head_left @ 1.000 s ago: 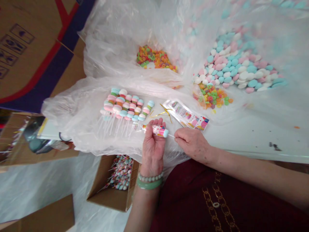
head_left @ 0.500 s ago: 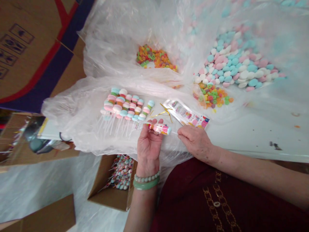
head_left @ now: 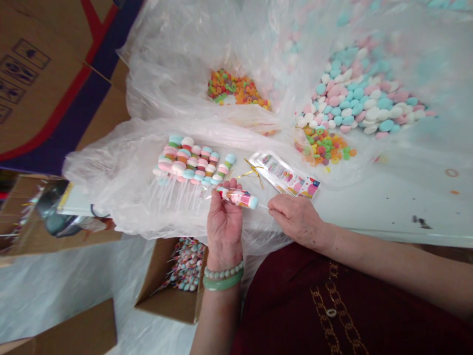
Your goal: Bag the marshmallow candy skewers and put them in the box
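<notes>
A marshmallow candy skewer [head_left: 244, 198] lies across the fingers of my left hand [head_left: 226, 229], inside a clear printed wrapper. My left thumb presses on the wrapper's left part, and a pale blue end piece shows at its right. My right hand [head_left: 297, 219] is closed round the skewer's thin white stick. Close behind it lies a stack of printed wrappers [head_left: 286, 175], with gold twist ties [head_left: 251, 172] beside it. Unwrapped candy skewers [head_left: 188, 160] lie in a group at left, sticks toward me.
Ring gummies [head_left: 238, 89] and a heap of pink, blue and white candies [head_left: 362, 101] lie on plastic sheeting [head_left: 173, 69]. Below the table edge, a cardboard box [head_left: 168, 303] holds many wrapped skewers. A large printed carton [head_left: 55, 79] stands at left.
The skewer and its wrapper have shifted slightly left, along with my left hand. My right hand has also moved slightly left, still on the stick.
</notes>
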{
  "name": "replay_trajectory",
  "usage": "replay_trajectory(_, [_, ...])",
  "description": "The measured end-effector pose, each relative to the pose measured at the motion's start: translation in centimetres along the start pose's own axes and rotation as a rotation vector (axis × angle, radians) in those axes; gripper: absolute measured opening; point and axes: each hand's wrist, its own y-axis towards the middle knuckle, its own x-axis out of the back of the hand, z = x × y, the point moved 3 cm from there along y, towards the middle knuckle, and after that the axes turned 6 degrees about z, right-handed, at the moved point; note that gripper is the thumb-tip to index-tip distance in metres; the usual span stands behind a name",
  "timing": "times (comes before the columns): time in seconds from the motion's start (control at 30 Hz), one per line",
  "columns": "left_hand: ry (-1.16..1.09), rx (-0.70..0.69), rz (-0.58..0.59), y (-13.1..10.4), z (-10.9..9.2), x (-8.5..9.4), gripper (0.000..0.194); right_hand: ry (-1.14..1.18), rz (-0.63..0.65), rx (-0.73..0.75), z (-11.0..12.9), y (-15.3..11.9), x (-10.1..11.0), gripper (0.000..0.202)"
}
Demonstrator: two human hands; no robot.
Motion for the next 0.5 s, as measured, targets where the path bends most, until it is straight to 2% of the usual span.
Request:
replay_trajectory(0.13, [0.011, 0.022, 0.037, -0.4, 1.0, -0.4, 0.038, 0.087, -0.016, -0.026, -0.3, 0.1, -0.2, 0.014])
replay_trajectory(0.23, [0.017, 0.039, 0.067, -0.8, 1.8, -0.8, 0.036, 0.242, -0.022, -0.088, -0.9, 0.4, -0.3, 0.014])
replay_trajectory(0.43, [0.015, 0.085, 0.046, -0.7, 2.2, -0.9, 0.037, 0.704, -0.008, -0.345, -2.0, 0.8, -0.2, 0.014])
replay_trajectory(0.5, [0.021, 0.087, 0.025, -0.5, 2.0, -0.6, 0.039, 0.834, 0.043, -0.415, -2.0, 0.8, -0.3, 0.014])
